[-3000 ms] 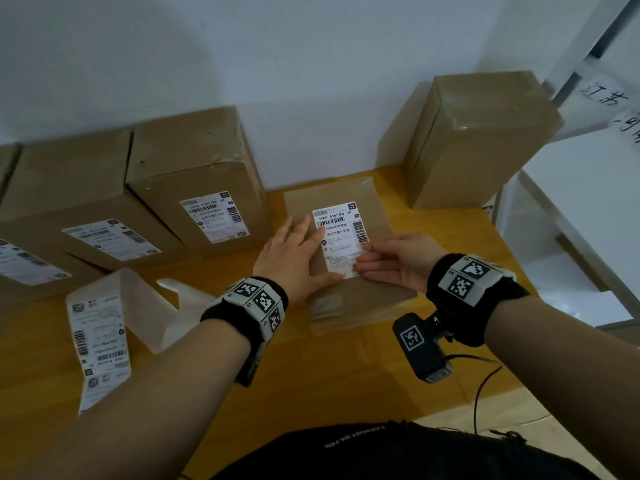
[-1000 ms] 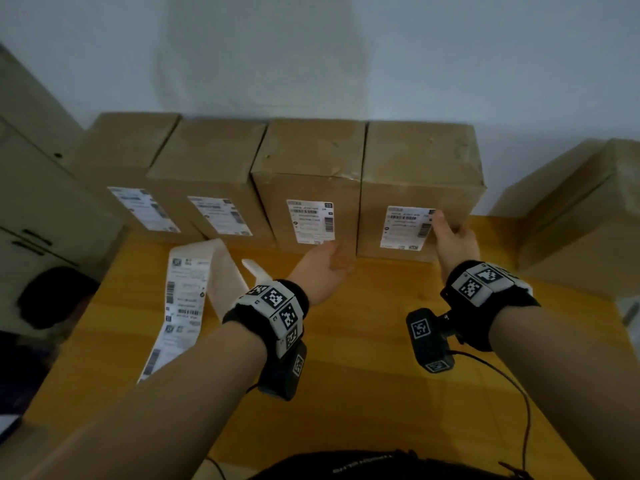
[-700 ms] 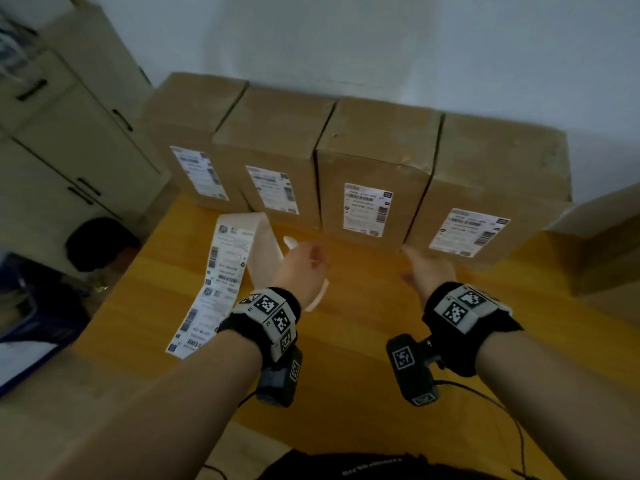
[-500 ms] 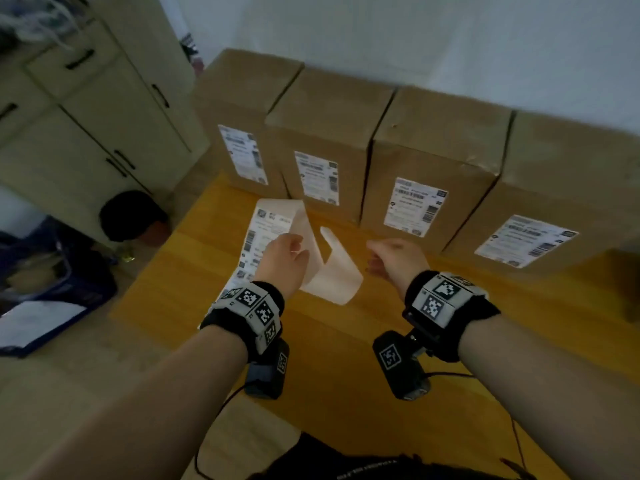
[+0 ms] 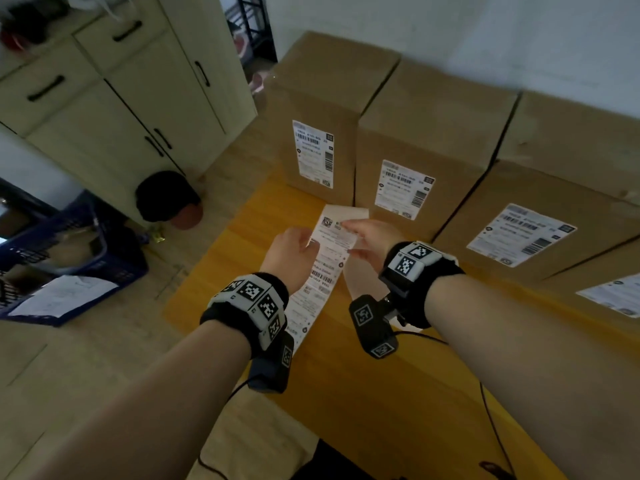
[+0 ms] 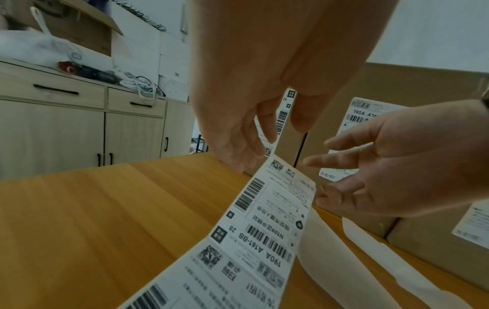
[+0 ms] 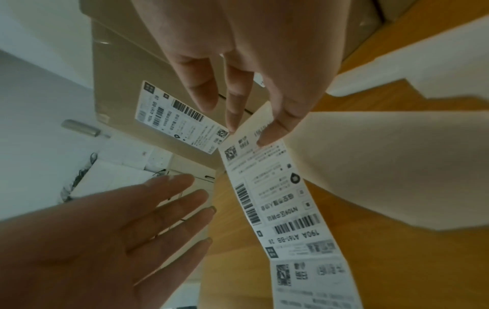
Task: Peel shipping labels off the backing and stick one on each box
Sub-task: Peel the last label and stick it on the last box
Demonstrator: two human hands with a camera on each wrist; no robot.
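Head view: the long white strip of printed shipping labels [image 5: 325,268] runs lengthwise away from the person over the yellow wooden counter [image 5: 363,393], its far end between both hands; the right hand [image 5: 372,237] pinches that end; the left hand [image 5: 292,259] flanks its left edge.

Left wrist view: the left grip is loose, fingers [image 6: 238,144] relaxed beside the strip's edge, holding nothing.

Right wrist view: the right fingertips [image 7: 272,133] pinch the top label, nearest for peeling.

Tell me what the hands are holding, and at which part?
The right hand pinches the label strip at its top end. The left hand, with straight fingers, holds nothing.
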